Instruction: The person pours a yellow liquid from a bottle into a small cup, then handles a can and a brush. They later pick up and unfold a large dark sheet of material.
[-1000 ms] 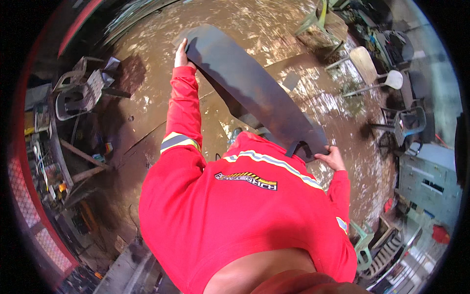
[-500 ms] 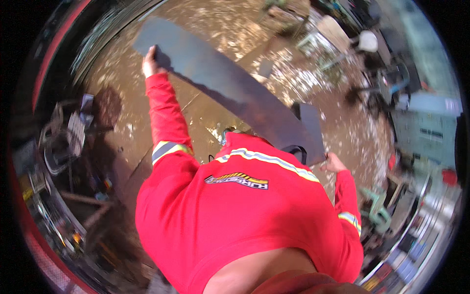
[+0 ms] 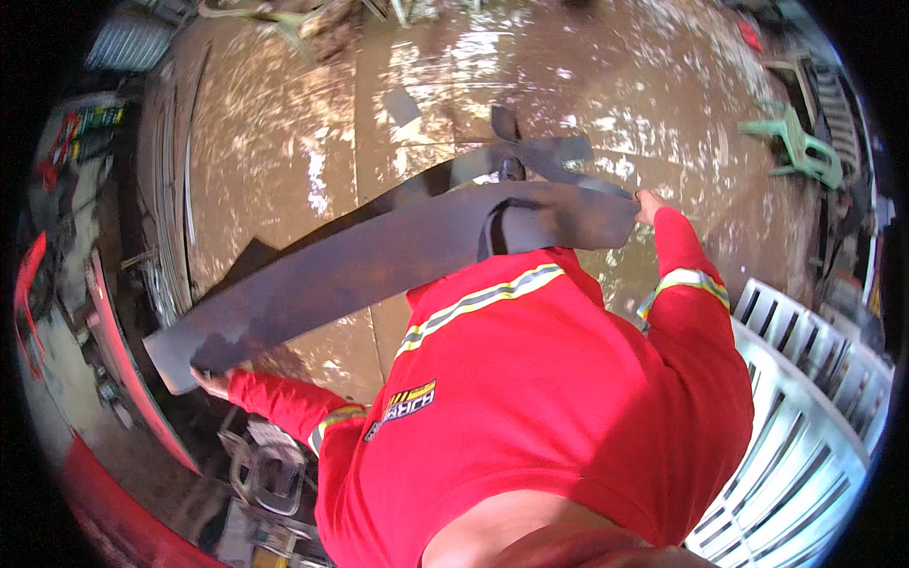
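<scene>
A long, flat, dark grey metal sheet (image 3: 379, 260) with brownish stains spans the space in front of my waist. My left hand (image 3: 212, 381) is closed round its left end, at the near edge. At the far right corner, my right hand (image 3: 648, 205) pinches the other end. A dark curved band (image 3: 496, 227) shows against the sheet near my body; I cannot tell what it is. One dark shoe tip (image 3: 511, 169) appears just beyond the sheet, and a dark shadow falls on the floor behind it.
Brown, shiny floor (image 3: 284, 142) lies ahead, with a small grey flat piece (image 3: 401, 107) on it. A green plastic chair (image 3: 795, 142) is at the right, white slatted furniture (image 3: 795, 445) at the near right. Long bars (image 3: 169, 189) and a red panel (image 3: 133, 350) line the left.
My body has turned left, and the view of the room has swung with it. The sheet's left end has come lower and nearer; both hands still hold it.
</scene>
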A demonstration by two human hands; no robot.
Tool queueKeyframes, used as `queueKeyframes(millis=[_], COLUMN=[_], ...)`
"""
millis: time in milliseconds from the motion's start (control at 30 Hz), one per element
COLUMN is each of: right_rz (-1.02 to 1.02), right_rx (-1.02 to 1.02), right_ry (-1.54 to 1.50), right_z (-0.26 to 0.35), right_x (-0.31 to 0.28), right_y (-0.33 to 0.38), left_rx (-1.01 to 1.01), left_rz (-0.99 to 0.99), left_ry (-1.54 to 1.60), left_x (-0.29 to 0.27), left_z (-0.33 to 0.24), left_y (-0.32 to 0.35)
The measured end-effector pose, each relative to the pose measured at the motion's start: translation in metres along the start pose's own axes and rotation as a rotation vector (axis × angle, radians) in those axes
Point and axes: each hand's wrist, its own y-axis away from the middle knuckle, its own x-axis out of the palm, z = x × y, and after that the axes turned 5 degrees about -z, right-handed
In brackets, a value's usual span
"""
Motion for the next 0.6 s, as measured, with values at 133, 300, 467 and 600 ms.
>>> queueKeyframes(millis=[133,300,467,600], right_rz=[0.006,-0.211,-0.531,-0.634], right_rx=[0.113,0.111,0.127,0.277], right_ry=[-0.194,-0.113,0.009,0.280], right_z=[-0.044,-0.071,-0.159,-0.217], right_x=[-0.005,-0.118,-0.271,-0.392], right_y=[-0.023,-0.067,-0.101,-0.088], left_rx=[0.013,-0.031,-0.118,-0.197], left_rz=[-0.110,-0.159,-0.103,-0.072], left_ry=[-0.133,-0.177,-0.191,-0.167], left_x=[0.041,0.102,0.203,0.263], left_z=[-0.037,-0.059,-0.029,-0.002], left_y=[0.018,0.054,0.093,0.122])
